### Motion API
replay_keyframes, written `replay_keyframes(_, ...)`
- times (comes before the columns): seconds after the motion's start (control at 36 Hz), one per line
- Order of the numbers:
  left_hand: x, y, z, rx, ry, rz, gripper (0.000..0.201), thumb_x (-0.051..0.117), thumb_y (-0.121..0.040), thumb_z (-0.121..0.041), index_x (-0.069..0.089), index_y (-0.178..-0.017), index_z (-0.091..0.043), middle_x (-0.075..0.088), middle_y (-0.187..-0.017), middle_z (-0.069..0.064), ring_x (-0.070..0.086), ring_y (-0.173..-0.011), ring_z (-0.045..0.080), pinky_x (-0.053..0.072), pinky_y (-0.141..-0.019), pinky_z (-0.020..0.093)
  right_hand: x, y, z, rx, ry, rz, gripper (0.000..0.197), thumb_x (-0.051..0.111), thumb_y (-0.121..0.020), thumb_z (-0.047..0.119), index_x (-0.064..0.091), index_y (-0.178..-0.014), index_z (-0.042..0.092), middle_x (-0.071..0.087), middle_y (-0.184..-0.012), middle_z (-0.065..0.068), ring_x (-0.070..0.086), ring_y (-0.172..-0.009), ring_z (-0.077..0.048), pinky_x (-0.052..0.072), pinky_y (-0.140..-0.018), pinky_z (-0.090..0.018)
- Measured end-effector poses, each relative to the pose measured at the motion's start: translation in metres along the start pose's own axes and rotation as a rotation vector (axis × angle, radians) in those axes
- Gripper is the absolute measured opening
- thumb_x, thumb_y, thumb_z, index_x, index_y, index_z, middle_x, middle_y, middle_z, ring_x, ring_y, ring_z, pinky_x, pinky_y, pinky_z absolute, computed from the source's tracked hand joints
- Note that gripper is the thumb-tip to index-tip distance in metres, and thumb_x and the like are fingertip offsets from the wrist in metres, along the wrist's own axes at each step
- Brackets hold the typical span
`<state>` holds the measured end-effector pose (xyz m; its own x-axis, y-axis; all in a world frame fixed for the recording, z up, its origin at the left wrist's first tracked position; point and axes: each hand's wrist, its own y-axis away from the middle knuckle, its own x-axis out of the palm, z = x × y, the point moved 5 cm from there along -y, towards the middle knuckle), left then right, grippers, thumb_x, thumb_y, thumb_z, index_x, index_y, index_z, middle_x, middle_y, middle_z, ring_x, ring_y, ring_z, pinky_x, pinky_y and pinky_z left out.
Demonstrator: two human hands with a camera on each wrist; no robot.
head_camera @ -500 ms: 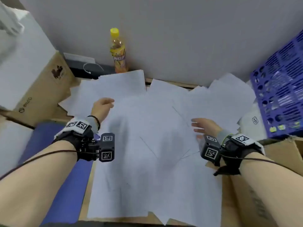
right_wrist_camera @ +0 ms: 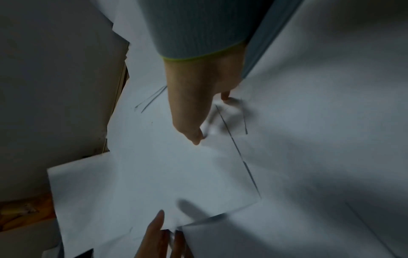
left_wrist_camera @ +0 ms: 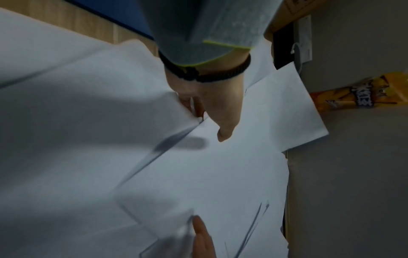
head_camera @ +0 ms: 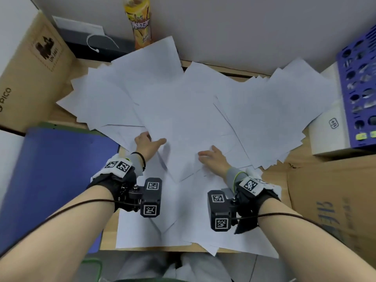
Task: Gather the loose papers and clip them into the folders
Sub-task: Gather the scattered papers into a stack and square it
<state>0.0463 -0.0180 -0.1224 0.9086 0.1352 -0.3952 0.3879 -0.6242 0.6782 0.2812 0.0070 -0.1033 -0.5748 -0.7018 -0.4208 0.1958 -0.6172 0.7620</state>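
Both hands have drawn in toward me and toward each other since half a second ago, when they lay wide apart further up the sheets. Going left to right: a cardboard box [head_camera: 30, 74] stands at the far left, and below it the blue folder [head_camera: 55, 180] lies beside the desk [head_camera: 110, 239], closed as far as I can see and with nothing clipped in. Behind sit a dark box [head_camera: 97, 45] and a yellow bottle [head_camera: 139, 23] against the wall. My left hand [head_camera: 147, 146] has its fingers tucked under the edge of a sheet with the thumb stretched over the top; I read that grip as closing on the paper, probably to rake the left side of the spread inward. The loose papers [head_camera: 203, 110] fan across nearly the whole desk, overlapping at many angles and overhanging the near edge. My right hand [head_camera: 213, 157] lies flat on the sheets with fingers spread and holds nothing, most likely pinning the middle so the pile does not slide while the other side is gathered. Further right a white box [head_camera: 327, 131] and a purple crate [head_camera: 358, 92] crowd the sheets, some of which lean against the white box, and a flattened carton [head_camera: 325, 200] lies under the right-hand corners. I judge the gathering barely begun. The bottle and the right-hand boxes could snag sheets as they are swept together.
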Motion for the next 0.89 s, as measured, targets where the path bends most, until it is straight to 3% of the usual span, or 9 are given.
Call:
replay_keyframes(0.11, 0.006, 0.01, 0.006, -0.042, 0.143, 0.061, 0.08, 0.072, -0.082, -0.034, 0.027, -0.141, -0.006, 0.046, -0.134, 0.007, 0.047, -0.124, 0.026, 0.04, -0.104, 0.039, 0.009, 0.01, -0.001, -0.043, -0.168, 0.089, 0.038, 0.046, -0.097, 0.024, 0.051, -0.135, 0.021, 0.019, -0.155, 0.003, 0.02, -0.144, -0.017, 0.022, -0.117, -0.038)
replay_keyframes(0.22, 0.004, 0.02, 0.006, 0.025, 0.168, 0.062, 0.067, 0.073, -0.082, -0.024, 0.039, -0.137, -0.007, 0.051, -0.134, 0.003, 0.051, -0.122, 0.023, 0.041, -0.107, 0.045, 0.011, 0.017, -0.017, 0.042, -0.35, 0.098, 0.031, 0.046, -0.097, 0.02, 0.058, -0.126, 0.02, 0.049, -0.122, 0.005, 0.045, -0.115, -0.013, 0.038, -0.103, -0.033)
replay_keyframes(0.33, 0.002, 0.034, -0.013, 0.131, 0.211, 0.128, 0.053, 0.062, -0.089, -0.007, 0.042, -0.137, -0.014, 0.057, -0.123, 0.003, 0.056, -0.106, 0.02, 0.039, -0.104, 0.048, 0.009, 0.025, -0.034, 0.121, -0.428, 0.057, 0.022, 0.045, -0.095, 0.016, 0.061, -0.109, 0.02, 0.053, -0.102, -0.002, 0.047, -0.092, -0.015, 0.041, -0.086, -0.03)
replay_keyframes(0.44, -0.01, 0.047, -0.05, 0.297, 0.192, 0.196, 0.047, 0.061, -0.088, -0.004, 0.047, -0.131, -0.019, 0.06, -0.117, -0.002, 0.059, -0.112, 0.022, 0.048, -0.097, 0.036, 0.004, 0.035, -0.044, 0.183, -0.46, -0.016, 0.02, 0.045, -0.096, 0.013, 0.061, -0.107, 0.017, 0.051, -0.099, -0.005, 0.046, -0.086, -0.016, 0.041, -0.077, -0.029)
replay_keyframes(0.56, -0.026, 0.066, -0.097, 0.467, 0.231, 0.283, 0.048, 0.062, -0.089, -0.006, 0.048, -0.133, -0.017, 0.058, -0.124, -0.009, 0.058, -0.108, 0.002, 0.049, -0.093, 0.019, -0.001, 0.039, -0.041, 0.201, -0.481, -0.067, 0.018, 0.046, -0.095, 0.017, 0.06, -0.107, 0.019, 0.054, -0.097, -0.004, 0.048, -0.085, -0.018, 0.043, -0.076, -0.031)
replay_keyframes(0.61, -0.035, 0.077, -0.115, 0.508, 0.311, 0.361, 0.038, 0.061, -0.089, -0.004, 0.055, -0.123, -0.02, 0.063, -0.118, -0.002, 0.063, -0.099, 0.01, 0.051, -0.088, 0.024, -0.003, 0.041, -0.036, 0.19, -0.491, -0.093, 0.018, 0.047, -0.096, 0.02, 0.056, -0.111, 0.019, 0.055, -0.098, -0.002, 0.05, -0.09, -0.019, 0.043, -0.076, -0.031)
replay_keyframes(0.75, -0.062, 0.075, -0.113, 0.448, 0.562, 0.412, 0.03, 0.06, -0.088, -0.005, 0.06, -0.115, -0.018, 0.069, -0.112, 0.005, 0.067, -0.097, 0.021, 0.055, -0.087, 0.034, -0.01, 0.043, -0.02, 0.14, -0.611, -0.136, 0.031, 0.048, -0.097, 0.019, 0.044, -0.127, 0.014, 0.055, -0.114, -0.006, 0.054, -0.102, -0.023, 0.048, -0.091, -0.041)
replay_keyframes(0.81, -0.072, 0.065, -0.096, 0.39, 0.597, 0.371, 0.028, 0.057, -0.09, -0.006, 0.061, -0.115, -0.017, 0.068, -0.116, 0.006, 0.067, -0.101, 0.023, 0.054, -0.089, 0.036, -0.015, 0.045, -0.01, 0.11, -0.653, -0.146, 0.035, 0.049, -0.097, 0.02, 0.043, -0.13, 0.012, 0.055, -0.119, -0.009, 0.055, -0.103, -0.025, 0.049, -0.088, -0.039)
replay_keyframes(0.89, -0.075, 0.04, -0.05, 0.21, 0.562, 0.23, 0.027, 0.058, -0.088, -0.003, 0.063, -0.112, -0.014, 0.066, -0.119, 0.011, 0.063, -0.108, 0.028, 0.049, -0.095, 0.038, -0.019, 0.046, -0.004, 0.114, -0.672, -0.131, 0.036, 0.056, -0.093, 0.018, 0.044, -0.127, 0.013, 0.062, -0.108, -0.006, 0.06, -0.093, -0.022, 0.051, -0.078, -0.033)
